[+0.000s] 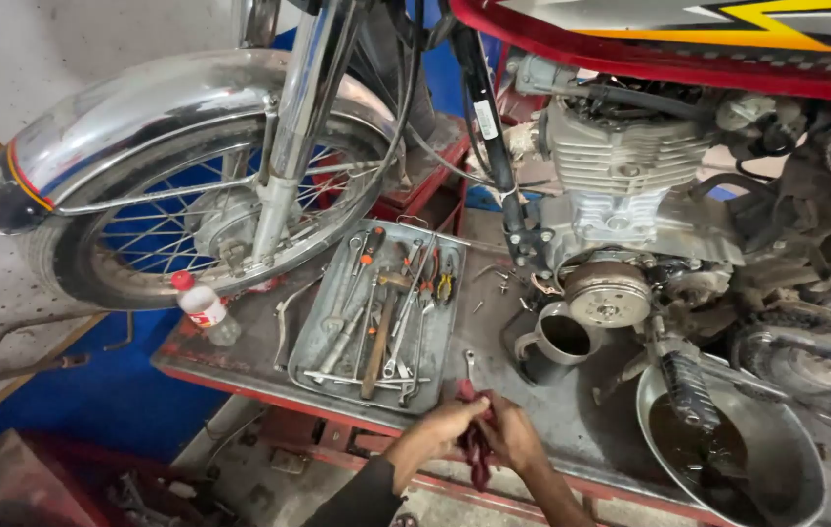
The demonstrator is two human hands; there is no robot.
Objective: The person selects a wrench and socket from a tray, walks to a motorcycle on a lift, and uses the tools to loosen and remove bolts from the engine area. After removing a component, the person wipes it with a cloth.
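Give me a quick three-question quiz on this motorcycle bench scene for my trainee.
1. True or false: both hands are gripping a red rag at the near edge of the bench.
2. Multiple choice: the metal tray of hand tools lies A) under the engine, B) beside the front wheel, C) on the floor.
3. Fill in: the round steel pan at the right holds dark ____.

Key: 1 true; 2 B; 3 oil (dark liquid, likely used oil).
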